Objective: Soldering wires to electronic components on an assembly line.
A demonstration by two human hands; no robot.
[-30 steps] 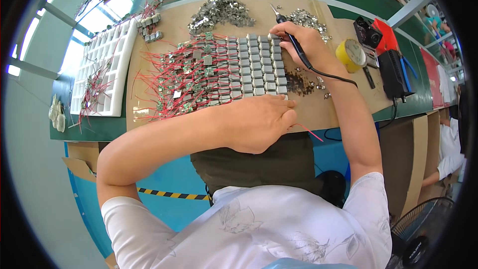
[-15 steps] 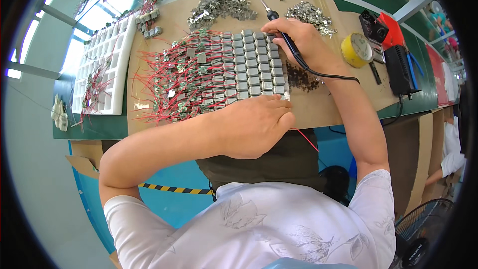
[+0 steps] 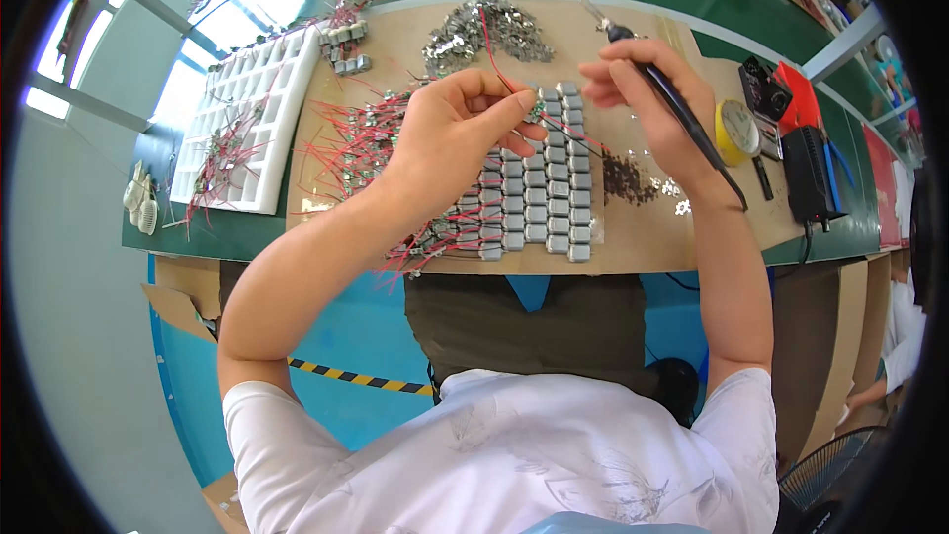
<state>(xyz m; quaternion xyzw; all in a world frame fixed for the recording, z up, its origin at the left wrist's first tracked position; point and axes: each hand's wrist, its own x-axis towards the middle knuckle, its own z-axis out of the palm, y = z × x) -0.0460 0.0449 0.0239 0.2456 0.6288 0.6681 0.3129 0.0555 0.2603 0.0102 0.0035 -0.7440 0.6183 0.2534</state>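
My left hand (image 3: 450, 133) is raised over the work board, thumb and fingers pinched on a small green circuit board (image 3: 536, 113) with thin red wires. One red wire (image 3: 487, 40) sticks up from between the fingers. Beneath it lie close rows of small grey metal-cased blocks (image 3: 535, 195), many with red wires and little boards at their left ends. My right hand (image 3: 664, 109) holds a soldering iron (image 3: 675, 99) by its black handle, the tip pointing away to the far left. Its fingertips are a short way from the circuit board.
A heap of silvery metal pieces (image 3: 481, 37) lies at the back of the brown cardboard (image 3: 652, 237). Small dark parts (image 3: 628, 178) sit right of the rows. A white compartment tray (image 3: 282, 129) stands left; yellow tape (image 3: 736, 132) and a black box with a cable (image 3: 814, 173) stand right.
My left hand has risen from the near edge of the rows and now holds the circuit board up. My right hand, with the soldering iron, has moved right, off the rows' far corner.
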